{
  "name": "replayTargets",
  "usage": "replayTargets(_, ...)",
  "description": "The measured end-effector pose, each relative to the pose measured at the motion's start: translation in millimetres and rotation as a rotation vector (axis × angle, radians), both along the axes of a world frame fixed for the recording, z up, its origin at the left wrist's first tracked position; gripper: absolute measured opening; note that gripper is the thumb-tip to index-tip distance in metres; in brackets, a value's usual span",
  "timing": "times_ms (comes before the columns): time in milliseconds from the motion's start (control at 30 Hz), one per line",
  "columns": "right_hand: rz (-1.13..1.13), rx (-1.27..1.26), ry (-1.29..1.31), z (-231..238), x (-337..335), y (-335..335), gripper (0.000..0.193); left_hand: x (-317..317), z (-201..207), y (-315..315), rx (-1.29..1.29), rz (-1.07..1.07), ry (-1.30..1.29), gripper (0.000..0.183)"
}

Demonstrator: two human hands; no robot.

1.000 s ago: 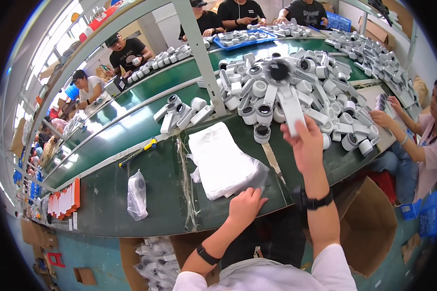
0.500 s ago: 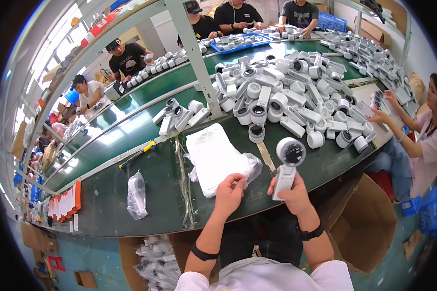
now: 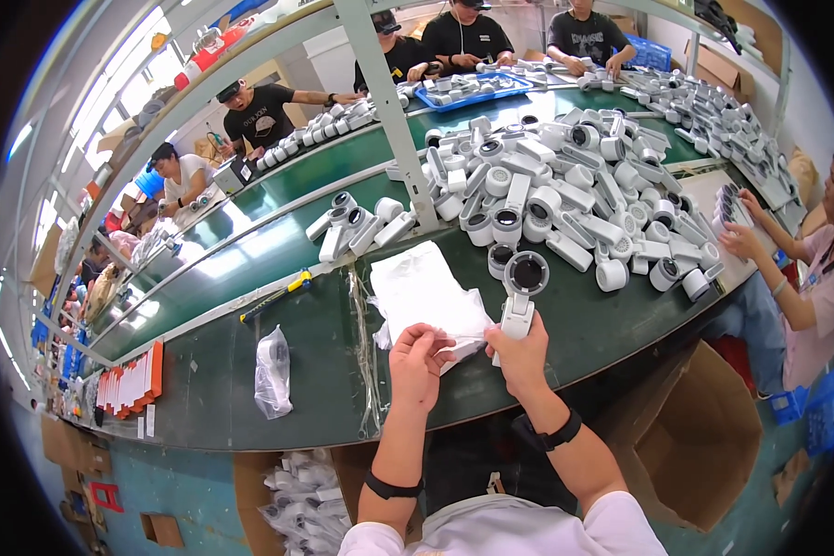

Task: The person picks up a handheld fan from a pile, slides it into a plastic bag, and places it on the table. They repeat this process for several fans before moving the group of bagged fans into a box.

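My right hand [image 3: 521, 357] is wrapped round the handle of a white handheld fan [image 3: 524, 283], its round, dark-centred head pointing up. My left hand [image 3: 417, 366] is closed in a pinch at the near edge of a stack of thin white plastic bags [image 3: 422, 287], seemingly on the film of one bag. Just beyond the fan I hold, a big heap of similar white fans [image 3: 565, 185] covers the bench. To the left of the stack lies a fan in a clear bag [image 3: 271, 371].
A yellow-and-black tool [image 3: 276, 296] and a small group of fans [image 3: 361, 227] lie left of a metal post [image 3: 389, 111]. Open cartons stand below the bench, one with bagged fans [image 3: 306, 500], another at right [image 3: 690, 435]. Co-workers sit opposite and at right [image 3: 811, 287].
My right hand has brought the fan left, toward the bags, and turned its head. My left hand has shifted slightly left, its fingertips now at the bag stack's edge. The view has shifted a little.
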State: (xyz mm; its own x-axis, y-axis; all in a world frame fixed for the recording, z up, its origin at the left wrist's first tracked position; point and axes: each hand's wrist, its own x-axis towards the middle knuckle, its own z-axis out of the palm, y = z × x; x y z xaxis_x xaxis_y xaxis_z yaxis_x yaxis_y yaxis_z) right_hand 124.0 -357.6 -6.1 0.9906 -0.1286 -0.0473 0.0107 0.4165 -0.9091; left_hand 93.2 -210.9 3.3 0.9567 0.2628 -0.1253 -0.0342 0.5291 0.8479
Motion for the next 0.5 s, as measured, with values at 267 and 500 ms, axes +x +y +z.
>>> replayTargets(267, -0.010, -0.125, -0.024, -2.6, -11.3, -3.1, 0.032, 0.9, -0.5, -15.4, 0.294, -0.040, 0.020, 0.018)
replayTargets(500, 0.607, -0.171, -0.099, 6.2, -30.2, -88.4, 0.039, 4.3, 9.5, -11.9, 0.414, -0.019, 0.040, 0.023)
